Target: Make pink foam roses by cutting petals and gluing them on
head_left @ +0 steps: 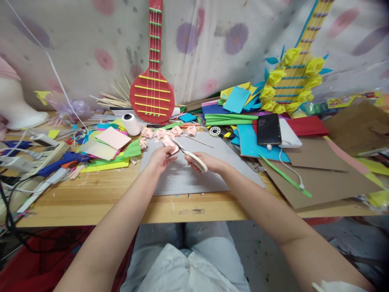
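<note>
Bright, fairly even light fell across your wooden table [100,207] and grey mat [209,180], leaving only soft shadows around your left hand [163,159] and right hand [199,161], while the floor [267,259] below looked dimmer. Your wide lens stretched both forearms [121,227] toward the near corners. You had clearer detail mid-scene than at the right edge, where yellow scraps [378,198] blurred and the far right corner darkened.

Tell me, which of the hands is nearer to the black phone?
Right: the right hand, gripping scissors, is left of the black phone; the left hand, holding pink material, is farther left.
</note>
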A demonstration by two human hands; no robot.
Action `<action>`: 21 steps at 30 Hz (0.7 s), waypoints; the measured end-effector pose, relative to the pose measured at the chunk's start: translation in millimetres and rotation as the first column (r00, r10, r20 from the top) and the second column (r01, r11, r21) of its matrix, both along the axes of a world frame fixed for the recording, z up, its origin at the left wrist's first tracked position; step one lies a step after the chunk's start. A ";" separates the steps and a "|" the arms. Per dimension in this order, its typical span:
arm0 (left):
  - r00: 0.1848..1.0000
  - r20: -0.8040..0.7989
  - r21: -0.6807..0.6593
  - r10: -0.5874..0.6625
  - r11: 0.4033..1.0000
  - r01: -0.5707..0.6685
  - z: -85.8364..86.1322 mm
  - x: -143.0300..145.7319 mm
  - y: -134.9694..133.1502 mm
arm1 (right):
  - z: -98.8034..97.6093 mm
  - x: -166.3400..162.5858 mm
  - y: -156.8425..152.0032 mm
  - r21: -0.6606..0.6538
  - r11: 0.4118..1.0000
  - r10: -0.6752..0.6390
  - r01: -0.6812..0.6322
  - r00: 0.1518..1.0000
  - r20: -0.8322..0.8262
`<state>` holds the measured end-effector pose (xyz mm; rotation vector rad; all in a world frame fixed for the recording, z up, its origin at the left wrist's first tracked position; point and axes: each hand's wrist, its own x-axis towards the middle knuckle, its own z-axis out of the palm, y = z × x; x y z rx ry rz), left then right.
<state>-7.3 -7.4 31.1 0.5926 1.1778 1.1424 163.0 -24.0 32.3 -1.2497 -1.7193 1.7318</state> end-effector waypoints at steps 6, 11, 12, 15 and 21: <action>0.998 0.027 -0.009 -0.057 0.998 0.057 -5.2 -7.1 0.9 | -1.9 2.3 0.6 -0.006 1.000 0.012 -0.012 1.000 0.005; 0.992 0.028 -0.030 -0.121 0.992 0.122 -5.1 -13.8 1.7 | -4.2 5.4 1.8 -0.010 0.999 0.037 -0.037 0.999 0.007; 0.991 0.025 -0.038 -0.133 0.990 0.134 -4.2 -14.9 1.6 | -4.4 6.2 2.2 -0.012 0.999 0.044 -0.044 0.999 0.009; 0.987 0.018 -0.070 -0.160 0.984 0.161 -1.2 -17.4 1.3 | -4.1 8.2 3.0 -0.017 0.998 0.067 -0.067 0.998 0.010; 0.981 0.025 -0.098 -0.191 0.976 0.192 0.2 -19.2 2.5 | -2.4 10.4 4.2 -0.027 0.996 0.090 -0.090 0.996 0.021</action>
